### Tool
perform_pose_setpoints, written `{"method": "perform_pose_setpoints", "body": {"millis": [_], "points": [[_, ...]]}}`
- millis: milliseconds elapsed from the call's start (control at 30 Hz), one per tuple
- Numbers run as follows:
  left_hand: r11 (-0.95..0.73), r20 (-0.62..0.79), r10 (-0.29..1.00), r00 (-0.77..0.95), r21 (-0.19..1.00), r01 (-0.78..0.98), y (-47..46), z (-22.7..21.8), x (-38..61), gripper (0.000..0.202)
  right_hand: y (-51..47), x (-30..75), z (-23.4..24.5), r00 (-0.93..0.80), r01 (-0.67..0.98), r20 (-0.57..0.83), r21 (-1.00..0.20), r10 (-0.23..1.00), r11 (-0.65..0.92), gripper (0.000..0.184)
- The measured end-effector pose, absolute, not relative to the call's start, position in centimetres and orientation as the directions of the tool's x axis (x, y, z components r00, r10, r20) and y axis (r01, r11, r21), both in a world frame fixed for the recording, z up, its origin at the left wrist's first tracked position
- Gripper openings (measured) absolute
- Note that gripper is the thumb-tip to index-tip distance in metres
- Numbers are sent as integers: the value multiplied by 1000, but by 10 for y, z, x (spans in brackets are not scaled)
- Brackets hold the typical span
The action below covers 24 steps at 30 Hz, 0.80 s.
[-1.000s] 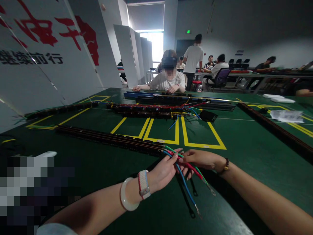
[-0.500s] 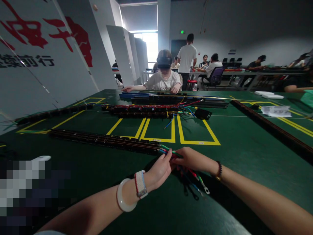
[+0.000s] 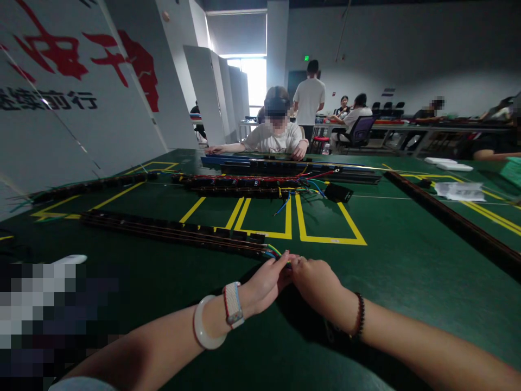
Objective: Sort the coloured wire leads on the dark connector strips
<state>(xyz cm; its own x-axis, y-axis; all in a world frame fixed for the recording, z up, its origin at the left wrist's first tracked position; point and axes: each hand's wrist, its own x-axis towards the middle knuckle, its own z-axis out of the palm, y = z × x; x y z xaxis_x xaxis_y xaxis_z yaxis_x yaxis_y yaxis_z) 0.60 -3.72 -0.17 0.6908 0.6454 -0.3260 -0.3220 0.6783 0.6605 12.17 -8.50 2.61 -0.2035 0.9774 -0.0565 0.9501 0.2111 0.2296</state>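
Observation:
Colored wires, green-yellow and blue among them, come out of the near end of a long black busbar-like strip lying on the green table. My left hand pinches the bundle just past the strip's end. Right beside it, my right hand is closed around the same wires, its fingertips close to those of the left. Most of the wires' free length is hidden behind my right hand; a faint terminal end shows below the wrist.
More black strips with red and blue wires lie mid-table, beside a small black piece. A long dark strip runs along the right. Yellow tape marks the table. A person sits opposite.
My right hand has turned and closed over the wires, so their loose ends with lugs, which hung below it, are now mostly out of sight. My left hand has hardly moved.

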Motion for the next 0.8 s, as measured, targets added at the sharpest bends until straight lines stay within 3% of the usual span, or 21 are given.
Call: {"method": "perform_pose_setpoints", "body": {"millis": [300,467,667,800], "points": [[690,-358,651,669,647,-325,-37,2,6,17,-88,126,31,-274,931,-59,236,960,280,28],[706,-438,672,597,621,-340,-37,3,8,12,-86,132,48,-190,980,-73,50,979,194,27],[725,-360,619,699,605,-330,-38,3,5,20,-75,146,56,-184,976,-99,-140,978,170,24],[748,-304,534,789,606,-272,-38,1,2,29,-72,148,54,-186,973,-82,-154,979,172,17]]}}
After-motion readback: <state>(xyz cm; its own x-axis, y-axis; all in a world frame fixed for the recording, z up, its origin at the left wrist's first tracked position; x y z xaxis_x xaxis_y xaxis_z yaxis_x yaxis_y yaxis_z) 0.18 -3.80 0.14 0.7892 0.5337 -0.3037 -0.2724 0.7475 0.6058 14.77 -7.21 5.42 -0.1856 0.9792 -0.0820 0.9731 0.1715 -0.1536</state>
